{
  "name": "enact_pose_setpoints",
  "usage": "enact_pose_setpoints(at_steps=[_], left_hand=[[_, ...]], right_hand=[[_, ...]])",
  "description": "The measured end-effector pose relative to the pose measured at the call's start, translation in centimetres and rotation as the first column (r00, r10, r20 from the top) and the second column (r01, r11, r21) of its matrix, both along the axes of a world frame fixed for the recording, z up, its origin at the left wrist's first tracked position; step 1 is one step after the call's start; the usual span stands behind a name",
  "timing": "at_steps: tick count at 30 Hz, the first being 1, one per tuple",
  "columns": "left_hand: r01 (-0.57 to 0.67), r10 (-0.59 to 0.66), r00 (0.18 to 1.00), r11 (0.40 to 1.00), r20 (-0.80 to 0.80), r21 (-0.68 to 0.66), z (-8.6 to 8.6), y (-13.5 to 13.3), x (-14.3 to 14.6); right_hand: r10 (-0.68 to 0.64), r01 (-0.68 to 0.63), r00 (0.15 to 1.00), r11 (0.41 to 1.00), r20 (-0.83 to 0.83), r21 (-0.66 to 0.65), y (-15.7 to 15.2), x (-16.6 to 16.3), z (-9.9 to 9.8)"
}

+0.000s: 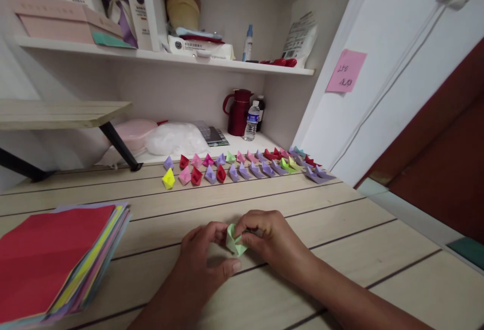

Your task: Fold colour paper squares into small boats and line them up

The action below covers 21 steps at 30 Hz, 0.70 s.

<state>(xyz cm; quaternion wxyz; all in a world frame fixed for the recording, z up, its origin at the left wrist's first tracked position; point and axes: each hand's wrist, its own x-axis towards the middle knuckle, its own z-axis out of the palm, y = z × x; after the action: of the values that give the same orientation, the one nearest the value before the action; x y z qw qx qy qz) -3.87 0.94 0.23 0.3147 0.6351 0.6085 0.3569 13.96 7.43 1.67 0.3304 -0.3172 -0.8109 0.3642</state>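
A small light green folded paper boat (235, 243) is between my two hands above the slatted wooden table (325, 214). My right hand (270, 236) pinches its upper right part with thumb and index finger. On its other side, my left hand (206, 257) has thumb and fingers apart, the index fingertip close against the boat's left edge; whether it touches is hard to tell. Farther back, several folded paper boats in purple, red, pink, green and yellow stand in two rows, with a yellow boat (168, 178) at the near left end.
At the left lies a stack of coloured paper sheets (56, 259), red on top. Behind the boats are a clear plastic bag (176, 138), a dark red jug (239, 113) and a water bottle (251, 122). A raised wooden stand (64, 113) juts in from the left.
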Motion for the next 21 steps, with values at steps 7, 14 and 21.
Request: enact_pose_setpoints(at_steps=[7,14,21], left_hand=[[-0.024,0.028,0.996,0.999,-0.090,0.042,-0.4,0.3,0.5],[0.016,-0.013,1.000,0.993,-0.027,0.115,-0.4,0.2,-0.2],[0.255,-0.110,0.931,0.878,-0.348,0.406,-1.6,-0.2,-0.2]], right_hand=[[-0.026,0.033,0.996,0.995,0.081,-0.095,-0.4,-0.2,0.5],[-0.057,0.068,0.997,0.946,0.042,-0.317,0.9,0.2,0.2],[0.048,-0.021,0.997,0.915,0.057,-0.404,2.3,1.2,0.0]])
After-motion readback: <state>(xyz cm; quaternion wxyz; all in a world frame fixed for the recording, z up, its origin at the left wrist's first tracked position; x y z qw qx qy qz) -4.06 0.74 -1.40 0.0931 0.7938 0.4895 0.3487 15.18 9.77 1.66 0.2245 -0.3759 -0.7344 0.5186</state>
